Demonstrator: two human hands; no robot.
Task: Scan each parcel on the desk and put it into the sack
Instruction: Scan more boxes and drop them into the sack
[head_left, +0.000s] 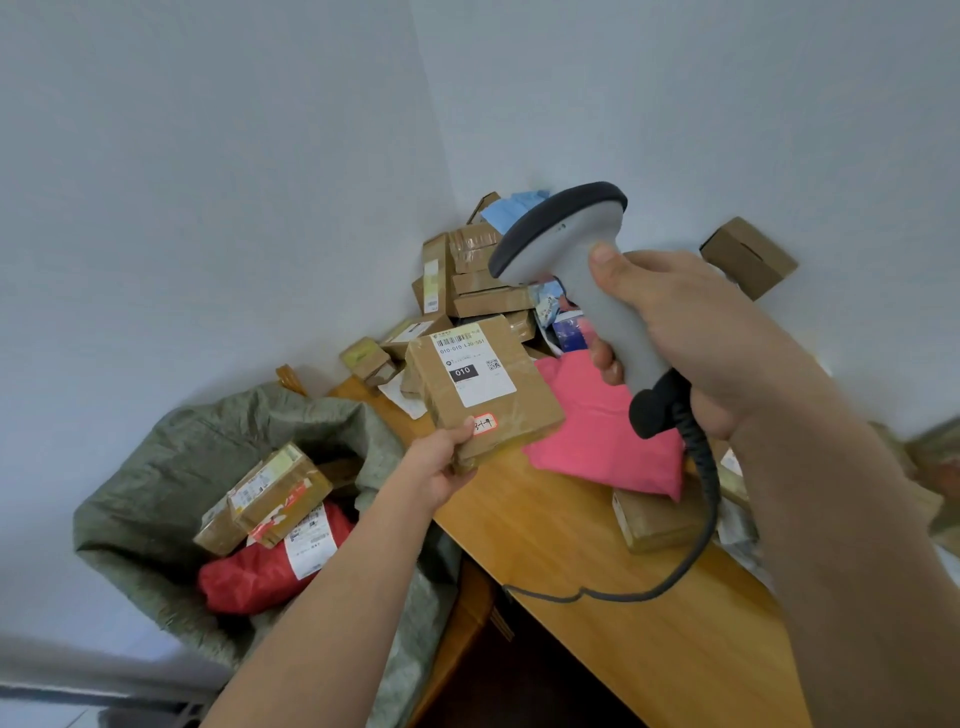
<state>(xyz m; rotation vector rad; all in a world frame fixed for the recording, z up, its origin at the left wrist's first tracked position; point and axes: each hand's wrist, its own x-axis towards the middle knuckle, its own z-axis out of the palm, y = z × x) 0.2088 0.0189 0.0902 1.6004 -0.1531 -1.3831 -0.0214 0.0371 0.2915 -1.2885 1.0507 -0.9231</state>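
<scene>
Left hand (441, 462) grips the cardboard parcel (480, 387) by its near corner, label up, while the right hand (691, 332) clasps the scanner (582, 265), best aimed squarely down at the barcode just below it.

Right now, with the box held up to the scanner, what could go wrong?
1. The left hand pinches only one corner of the cardboard box, so it could slip or tilt away from the scanner in the right hand.
2. The scanner cable trails over the desk past the pink mailer; it might drag parcels.
3. The sack mouth sags, so a drop could miss.
</scene>
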